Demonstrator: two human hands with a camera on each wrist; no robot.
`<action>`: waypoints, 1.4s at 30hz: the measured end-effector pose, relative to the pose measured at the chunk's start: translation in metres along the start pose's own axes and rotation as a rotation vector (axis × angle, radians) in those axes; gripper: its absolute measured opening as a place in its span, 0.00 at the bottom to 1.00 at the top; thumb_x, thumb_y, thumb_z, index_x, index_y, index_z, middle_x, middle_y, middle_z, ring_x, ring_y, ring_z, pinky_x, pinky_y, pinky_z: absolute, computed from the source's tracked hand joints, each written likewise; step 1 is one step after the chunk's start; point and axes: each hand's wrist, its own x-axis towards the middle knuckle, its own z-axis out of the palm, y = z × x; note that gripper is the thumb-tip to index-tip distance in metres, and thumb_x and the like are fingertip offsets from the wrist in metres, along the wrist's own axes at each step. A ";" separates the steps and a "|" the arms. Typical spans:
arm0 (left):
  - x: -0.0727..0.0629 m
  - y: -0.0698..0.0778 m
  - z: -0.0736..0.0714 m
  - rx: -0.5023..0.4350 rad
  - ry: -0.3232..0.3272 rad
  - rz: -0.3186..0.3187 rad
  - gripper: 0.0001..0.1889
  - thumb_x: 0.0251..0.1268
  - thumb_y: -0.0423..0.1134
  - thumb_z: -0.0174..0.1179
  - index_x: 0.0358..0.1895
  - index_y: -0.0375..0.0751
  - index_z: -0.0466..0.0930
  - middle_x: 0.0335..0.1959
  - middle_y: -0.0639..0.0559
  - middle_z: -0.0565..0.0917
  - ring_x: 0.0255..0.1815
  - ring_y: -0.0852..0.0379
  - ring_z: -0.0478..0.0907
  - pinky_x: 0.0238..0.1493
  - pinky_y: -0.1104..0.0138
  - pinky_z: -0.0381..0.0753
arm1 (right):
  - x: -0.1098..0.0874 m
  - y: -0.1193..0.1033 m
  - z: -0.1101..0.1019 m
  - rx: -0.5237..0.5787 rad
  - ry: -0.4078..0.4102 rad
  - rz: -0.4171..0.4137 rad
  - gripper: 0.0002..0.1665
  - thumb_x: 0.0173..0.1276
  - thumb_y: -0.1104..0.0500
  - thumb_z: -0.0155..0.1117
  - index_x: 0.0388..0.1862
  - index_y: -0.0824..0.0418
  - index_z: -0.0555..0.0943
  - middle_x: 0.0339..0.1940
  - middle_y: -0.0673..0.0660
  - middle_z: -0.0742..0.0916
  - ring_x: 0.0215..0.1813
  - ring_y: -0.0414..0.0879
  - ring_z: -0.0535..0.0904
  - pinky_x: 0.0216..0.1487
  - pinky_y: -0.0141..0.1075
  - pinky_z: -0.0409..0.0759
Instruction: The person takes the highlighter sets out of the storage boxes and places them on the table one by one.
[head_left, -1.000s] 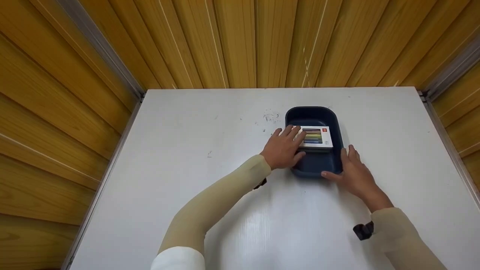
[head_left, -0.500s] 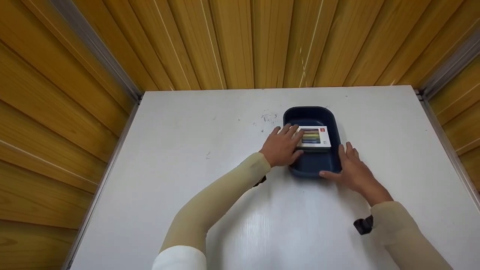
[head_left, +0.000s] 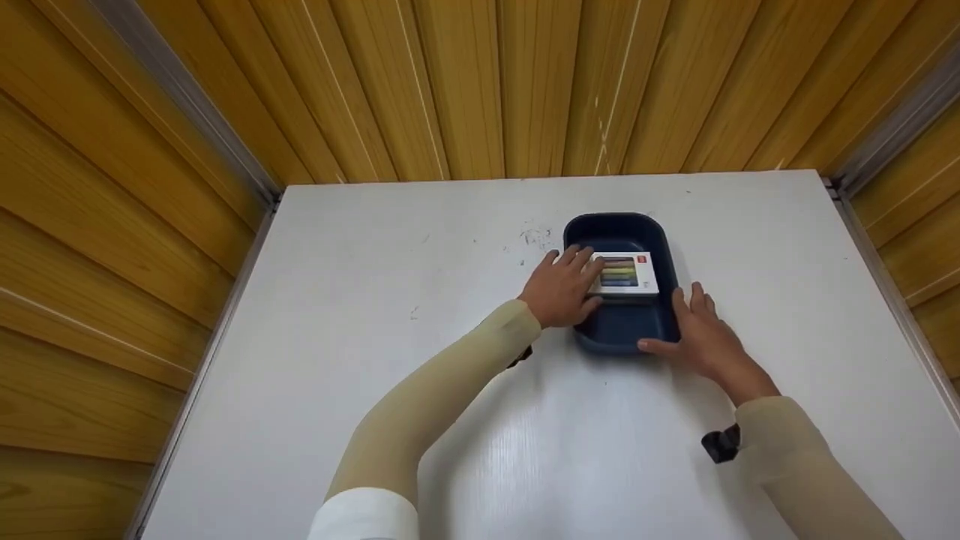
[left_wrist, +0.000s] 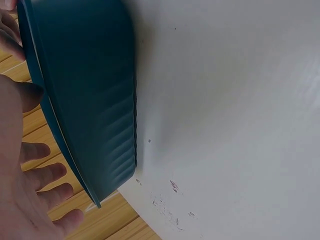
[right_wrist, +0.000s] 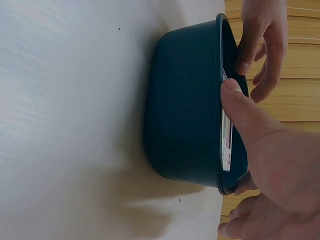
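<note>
A dark blue rectangular plastic tub (head_left: 626, 330) with rounded corners stands on the white table. Inside it lies a flat white box (head_left: 646, 279) whose window shows a row of coloured sticks. My left hand (head_left: 561, 291) reaches over the tub's left rim, fingers spread across the box's left end and hiding it. In the left wrist view that hand (left_wrist: 30, 175) has extended, separated fingers above the rim. My right hand (head_left: 705, 337) is at the near right corner, thumb on the near rim and fingers along the right side. The right wrist view shows its thumb (right_wrist: 240, 102) lying over the rim.
Wood-patterned panels (head_left: 465, 90) rise behind the white table (head_left: 360, 262) and at both sides. Dark scuff marks (head_left: 536, 237) spot the tabletop left of the tub. A black wrist device (head_left: 721, 444) sits at the right sleeve.
The whole head view has shifted slightly, so the tub appears a little further left. Both hands keep their places at the tub and box.
</note>
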 end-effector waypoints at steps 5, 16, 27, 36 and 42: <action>0.003 0.000 0.000 0.002 0.006 0.023 0.34 0.71 0.63 0.42 0.75 0.53 0.52 0.75 0.50 0.60 0.77 0.52 0.56 0.75 0.55 0.59 | 0.000 0.002 0.000 -0.004 -0.005 0.020 0.73 0.56 0.29 0.64 0.76 0.72 0.37 0.75 0.77 0.36 0.74 0.78 0.40 0.68 0.69 0.51; 0.006 -0.004 0.004 0.044 -0.001 0.039 0.35 0.71 0.63 0.42 0.75 0.52 0.52 0.75 0.50 0.61 0.76 0.51 0.57 0.74 0.54 0.60 | 0.001 -0.002 0.003 0.016 0.012 0.019 0.72 0.55 0.31 0.67 0.76 0.72 0.38 0.75 0.77 0.36 0.74 0.77 0.39 0.68 0.69 0.51; 0.010 -0.008 0.010 0.040 0.027 0.044 0.32 0.71 0.61 0.45 0.72 0.52 0.56 0.73 0.51 0.64 0.74 0.52 0.60 0.73 0.55 0.63 | 0.000 -0.001 0.005 0.004 0.025 0.002 0.72 0.56 0.31 0.66 0.76 0.73 0.39 0.75 0.77 0.37 0.75 0.77 0.38 0.68 0.70 0.50; 0.010 -0.012 0.010 0.033 -0.021 0.055 0.32 0.72 0.61 0.44 0.74 0.52 0.54 0.74 0.50 0.62 0.75 0.52 0.58 0.74 0.56 0.61 | 0.000 0.000 0.004 0.011 0.002 0.018 0.72 0.57 0.31 0.65 0.76 0.72 0.36 0.75 0.76 0.35 0.75 0.76 0.36 0.68 0.70 0.47; 0.013 -0.016 0.014 0.050 -0.018 0.044 0.33 0.72 0.62 0.43 0.74 0.52 0.54 0.74 0.50 0.62 0.75 0.52 0.57 0.74 0.56 0.60 | 0.002 0.000 0.006 0.008 0.000 0.020 0.73 0.56 0.29 0.64 0.77 0.70 0.35 0.75 0.76 0.35 0.74 0.77 0.37 0.68 0.71 0.47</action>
